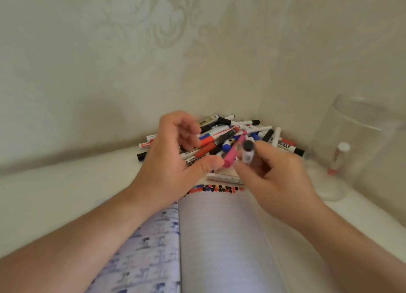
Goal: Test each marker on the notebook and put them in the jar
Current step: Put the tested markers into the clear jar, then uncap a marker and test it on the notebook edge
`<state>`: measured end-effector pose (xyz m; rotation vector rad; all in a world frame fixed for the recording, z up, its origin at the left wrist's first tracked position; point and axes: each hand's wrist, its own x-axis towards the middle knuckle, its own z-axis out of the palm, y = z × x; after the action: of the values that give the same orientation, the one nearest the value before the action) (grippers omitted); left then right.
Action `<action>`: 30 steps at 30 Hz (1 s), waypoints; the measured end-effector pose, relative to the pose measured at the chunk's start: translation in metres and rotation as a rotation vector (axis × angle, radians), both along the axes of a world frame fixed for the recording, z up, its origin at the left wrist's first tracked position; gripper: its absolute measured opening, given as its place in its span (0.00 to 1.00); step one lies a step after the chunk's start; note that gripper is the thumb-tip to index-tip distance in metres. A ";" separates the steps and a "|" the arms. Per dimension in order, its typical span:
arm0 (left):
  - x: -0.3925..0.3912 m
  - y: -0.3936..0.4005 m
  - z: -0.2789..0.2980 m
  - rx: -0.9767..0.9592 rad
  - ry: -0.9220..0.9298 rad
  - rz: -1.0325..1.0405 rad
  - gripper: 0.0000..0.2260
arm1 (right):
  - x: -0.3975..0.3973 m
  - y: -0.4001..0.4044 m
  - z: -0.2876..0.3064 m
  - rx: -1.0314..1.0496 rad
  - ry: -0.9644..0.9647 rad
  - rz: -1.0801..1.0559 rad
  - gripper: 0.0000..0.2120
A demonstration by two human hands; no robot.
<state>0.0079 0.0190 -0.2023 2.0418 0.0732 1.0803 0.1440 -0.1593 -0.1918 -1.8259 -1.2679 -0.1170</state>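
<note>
Holding a white marker with a black end (248, 153) in your right hand (274, 178), fingers curled round the barrel, black end pointing up and toward the camera. Grip zone is motion-blurred, so can't tell if that black end is a cap or the butt of the marker.

Your left hand (173, 161) is over the near left side of the marker pile (230, 136), fingers loosely curled. Thumb tip sits right against the lower end of a pink marker (232, 152). Can't tell if you're pinching it or just touching it. The pink marker lies tilted, running up and right into the pile, between your two hands.

The pile is heaped against the wall at the far edge of the white bench (55, 194): mostly white barrels with black, blue and red caps, lying crossed over each other.

The notebook (219, 237) lies open just in front of the pile, under both forearms. Its right page is lined, with a row of small test marks (216, 189) in red, black and blue along the top edge. Its left side shows a blue-grey printed pattern.

The clear jar (351, 150) stands on the bench to the right, well apart from the pile, near your right hand. One marker with a white cap (339, 158) stands upright inside it, reddish at the bottom end.
</note>
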 end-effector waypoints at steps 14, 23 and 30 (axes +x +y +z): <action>0.002 -0.011 -0.010 0.572 0.498 -0.053 0.16 | -0.014 0.007 -0.007 0.119 0.878 0.290 0.10; 0.003 -0.012 -0.007 0.447 0.574 -0.132 0.15 | -0.016 0.007 -0.008 0.157 0.877 0.324 0.08; -0.003 -0.015 -0.003 0.339 0.543 -0.115 0.15 | -0.007 -0.002 0.000 0.152 0.894 0.349 0.06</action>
<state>0.0047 0.0039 -0.2056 2.5648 0.0489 0.4638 0.1370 -0.1618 -0.1914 -1.2453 -0.8606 0.7005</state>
